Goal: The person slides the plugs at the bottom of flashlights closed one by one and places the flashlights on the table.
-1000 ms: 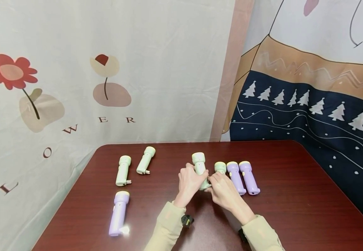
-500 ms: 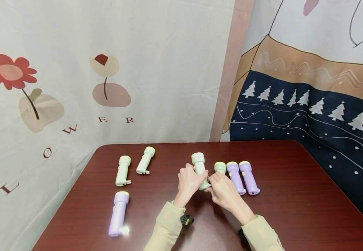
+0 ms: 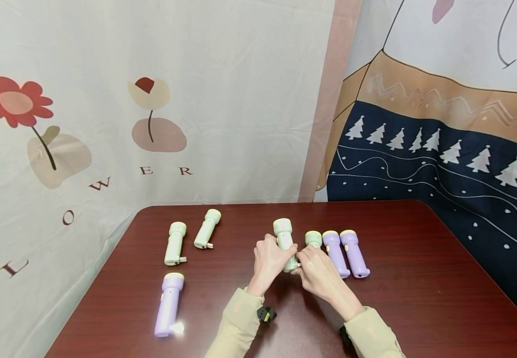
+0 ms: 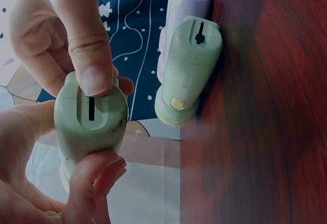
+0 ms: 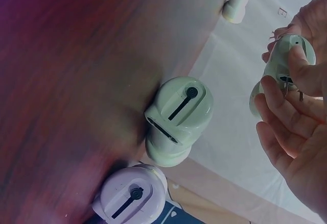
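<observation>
My left hand point(image 3: 269, 259) grips a pale green flashlight point(image 3: 284, 239) above the table, its head pointing away. The left wrist view looks at the slotted end point(image 4: 92, 114) of that flashlight, with left fingers and thumb around its body. At this end my right hand point(image 3: 324, 276) pinches it, the thumb point(image 4: 94, 76) lying over the slot. Metal prongs point(image 5: 287, 86) stick out of the flashlight's side beside the right fingers in the right wrist view. Just right of the hands is another green flashlight point(image 3: 313, 238), partly hidden by the right hand in the head view.
Two purple flashlights point(image 3: 336, 253) lie side by side at the right. On the left are two green flashlights point(image 3: 175, 243) with prongs out and a purple flashlight point(image 3: 168, 306) nearer the front. Printed cloth point(image 3: 240, 99) hangs behind the dark red table point(image 3: 419, 298).
</observation>
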Action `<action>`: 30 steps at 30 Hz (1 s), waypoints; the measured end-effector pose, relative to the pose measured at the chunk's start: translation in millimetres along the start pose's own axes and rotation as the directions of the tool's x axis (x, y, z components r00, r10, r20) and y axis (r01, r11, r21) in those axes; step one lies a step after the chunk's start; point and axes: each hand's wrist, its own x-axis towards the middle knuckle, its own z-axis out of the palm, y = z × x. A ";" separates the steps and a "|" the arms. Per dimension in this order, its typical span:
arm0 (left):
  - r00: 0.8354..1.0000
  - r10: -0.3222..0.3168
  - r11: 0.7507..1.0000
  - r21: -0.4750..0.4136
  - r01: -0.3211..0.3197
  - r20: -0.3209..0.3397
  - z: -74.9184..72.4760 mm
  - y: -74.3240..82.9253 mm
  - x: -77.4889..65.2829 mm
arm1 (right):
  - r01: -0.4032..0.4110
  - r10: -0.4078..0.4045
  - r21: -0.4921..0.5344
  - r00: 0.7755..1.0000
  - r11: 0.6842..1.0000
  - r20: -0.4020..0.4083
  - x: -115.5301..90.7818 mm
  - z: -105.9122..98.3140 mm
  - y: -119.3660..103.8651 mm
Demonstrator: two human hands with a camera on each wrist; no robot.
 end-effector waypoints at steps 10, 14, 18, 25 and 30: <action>1.000 -0.003 1.000 -0.004 0.003 0.000 0.6 -0.8 -0.6 | -0.011 0.011 -0.003 1.000 1.000 0.019 0.2 0.0 -1.0; 1.000 -0.004 1.000 -0.011 0.004 0.004 0.5 -0.8 -0.6 | -0.011 0.011 0.001 1.000 1.000 0.008 0.6 0.2 -1.1; 1.000 -0.014 1.000 -0.019 0.014 0.008 0.7 -0.8 -0.6 | -0.013 0.013 -0.002 1.000 1.000 0.005 1.1 0.3 -1.1; 1.000 -0.016 1.000 -0.012 0.016 0.007 1.3 -0.2 -0.4 | -0.024 0.023 0.005 1.000 1.000 0.020 1.7 -0.2 -0.9; 1.000 -0.017 1.000 -0.007 0.017 0.005 1.7 -0.4 -0.7 | -0.033 0.033 0.010 0.999 0.999 0.030 1.5 -0.2 -1.0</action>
